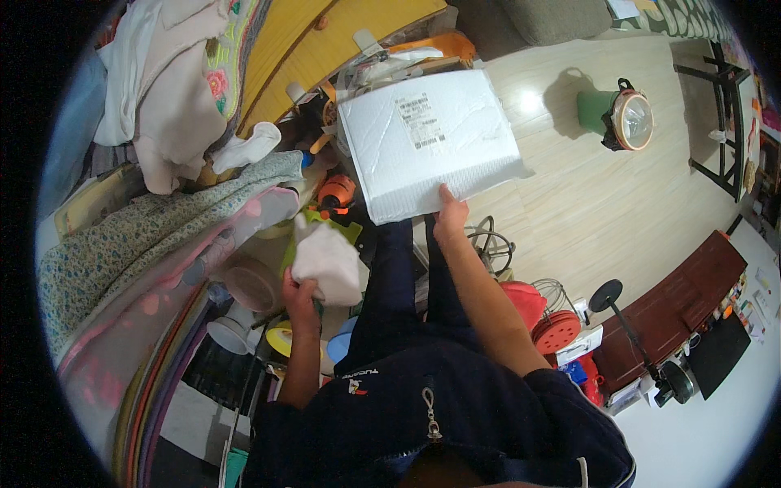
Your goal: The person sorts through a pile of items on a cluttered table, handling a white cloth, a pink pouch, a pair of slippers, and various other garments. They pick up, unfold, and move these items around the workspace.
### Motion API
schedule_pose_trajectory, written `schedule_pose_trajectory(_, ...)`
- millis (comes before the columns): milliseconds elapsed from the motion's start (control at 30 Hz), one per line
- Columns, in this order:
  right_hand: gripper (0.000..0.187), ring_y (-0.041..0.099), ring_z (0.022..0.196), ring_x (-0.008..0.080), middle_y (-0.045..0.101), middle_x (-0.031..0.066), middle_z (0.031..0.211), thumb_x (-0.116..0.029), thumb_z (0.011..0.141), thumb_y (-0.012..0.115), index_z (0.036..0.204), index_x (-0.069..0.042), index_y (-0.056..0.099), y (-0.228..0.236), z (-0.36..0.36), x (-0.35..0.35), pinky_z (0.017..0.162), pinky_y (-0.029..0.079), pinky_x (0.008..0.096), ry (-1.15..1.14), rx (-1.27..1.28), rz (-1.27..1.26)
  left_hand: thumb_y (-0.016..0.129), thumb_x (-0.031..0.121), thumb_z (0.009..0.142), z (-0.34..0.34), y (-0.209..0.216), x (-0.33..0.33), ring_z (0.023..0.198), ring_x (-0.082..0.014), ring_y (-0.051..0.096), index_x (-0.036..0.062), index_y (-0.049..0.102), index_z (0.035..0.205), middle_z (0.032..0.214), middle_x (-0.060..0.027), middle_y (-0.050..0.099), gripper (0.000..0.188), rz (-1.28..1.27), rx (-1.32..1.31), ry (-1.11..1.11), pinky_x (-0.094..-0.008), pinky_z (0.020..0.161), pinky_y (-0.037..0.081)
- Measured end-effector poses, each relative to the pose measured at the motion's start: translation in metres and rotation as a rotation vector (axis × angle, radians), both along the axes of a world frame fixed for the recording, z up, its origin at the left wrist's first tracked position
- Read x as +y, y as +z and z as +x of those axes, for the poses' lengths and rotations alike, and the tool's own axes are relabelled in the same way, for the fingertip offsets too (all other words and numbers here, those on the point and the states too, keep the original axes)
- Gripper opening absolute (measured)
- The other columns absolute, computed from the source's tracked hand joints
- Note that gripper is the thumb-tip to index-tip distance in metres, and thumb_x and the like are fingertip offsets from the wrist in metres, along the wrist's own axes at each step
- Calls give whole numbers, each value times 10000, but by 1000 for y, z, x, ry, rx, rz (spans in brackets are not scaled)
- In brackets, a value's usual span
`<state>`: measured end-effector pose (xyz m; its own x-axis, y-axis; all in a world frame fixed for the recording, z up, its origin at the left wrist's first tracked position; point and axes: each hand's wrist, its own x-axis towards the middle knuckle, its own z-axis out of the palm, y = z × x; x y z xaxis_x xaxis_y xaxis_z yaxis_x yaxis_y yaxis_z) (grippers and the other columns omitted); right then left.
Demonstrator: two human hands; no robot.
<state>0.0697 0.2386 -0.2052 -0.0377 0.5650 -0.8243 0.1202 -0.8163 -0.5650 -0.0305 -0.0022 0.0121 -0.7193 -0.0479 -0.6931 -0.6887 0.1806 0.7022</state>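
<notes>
My right hand (450, 217) grips the near edge of a large white padded mailer (427, 142) with a printed label, holding it up flat in front of me over the floor. My left hand (299, 293) is closed on a white cloth (328, 263), held low at my left side beside a heap of fabric. The two hands are apart, with my dark trousers between them.
A pile of clothes and patterned blankets (154, 228) fills the left. A yellow wooden cabinet (325, 41) stands behind the mailer. A green lantern (616, 116) lies on the pale wood floor. Red plastic items (553, 321), a wire fan guard and a dark wooden unit (675, 309) sit to the right.
</notes>
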Motion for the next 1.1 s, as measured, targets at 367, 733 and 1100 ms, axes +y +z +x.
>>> schedule_pose_trajectory(367, 349, 537, 919, 245, 537, 113, 1038, -110, 811, 572, 1122, -7, 453, 30, 54, 26, 772, 462, 382, -76, -38, -241, 465, 20, 625, 4, 12, 72, 859, -180, 549, -37, 462, 1034, 960, -111, 546, 413, 391, -191, 20, -286, 791, 436)
schedule_pose_trajectory(733, 357, 526, 1005, 288, 532, 154, 1102, -136, 870, 472, 1169, 49, 419, 23, 90, 59, 894, 417, 392, -83, 386, -619, 469, 14, 603, -15, 19, 83, 883, -207, 557, -26, 447, 1089, 992, -113, 549, 489, 470, -187, 51, -308, 811, 439)
schedule_pose_trajectory(1100, 402, 550, 896, 207, 558, 108, 1028, -148, 793, 604, 1123, 25, 454, 13, -8, 4, 740, 465, 317, 253, -25, 56, 439, -22, 615, -24, 21, 117, 957, -201, 530, -40, 439, 1113, 1038, -106, 531, 498, 549, -211, 69, -304, 865, 401)
